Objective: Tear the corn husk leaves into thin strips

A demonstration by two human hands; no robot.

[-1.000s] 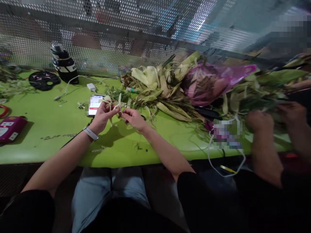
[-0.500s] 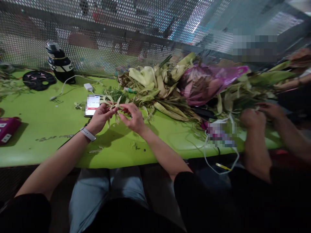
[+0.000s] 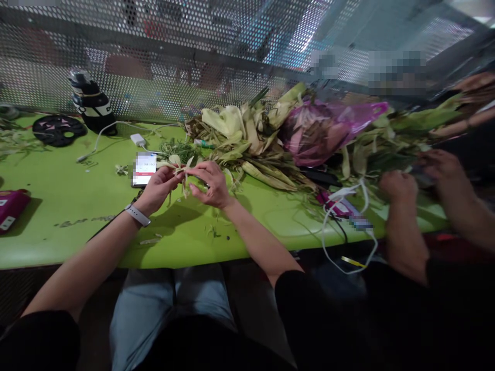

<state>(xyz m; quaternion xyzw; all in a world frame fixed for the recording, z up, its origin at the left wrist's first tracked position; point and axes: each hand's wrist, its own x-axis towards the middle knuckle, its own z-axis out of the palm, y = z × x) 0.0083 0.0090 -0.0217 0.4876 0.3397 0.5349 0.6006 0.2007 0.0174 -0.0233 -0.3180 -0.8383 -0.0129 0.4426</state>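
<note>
Pale strips of corn husk [image 3: 176, 161] stick out between my fingers, above the green table. My left hand [image 3: 159, 186], with a white watch strap at the wrist, pinches the bundle from the left. My right hand [image 3: 211, 184] closes on its right side with thumb and forefinger; a thin dark thing shows beneath the right fingers, too small to name. Just behind my left hand lies a phone [image 3: 144, 167] with a lit screen. A tangle of thin green strips [image 3: 176, 149] lies beyond the hands.
Husks [image 3: 251, 126] are heaped at the back, beside a pink plastic bag [image 3: 315, 134]. A bottle [image 3: 92, 105] and a black mask [image 3: 58, 130] stand and lie at left. On the right, a co-worker's hands [image 3: 400, 186] are near a white cable [image 3: 324, 234]. Perforated metal [image 3: 166, 67] borders the table.
My right fingers have shifted slightly over the husk bundle, while my left hand keeps its pinch. The co-worker's hands have drawn apart. The whole view has shifted slightly.
</note>
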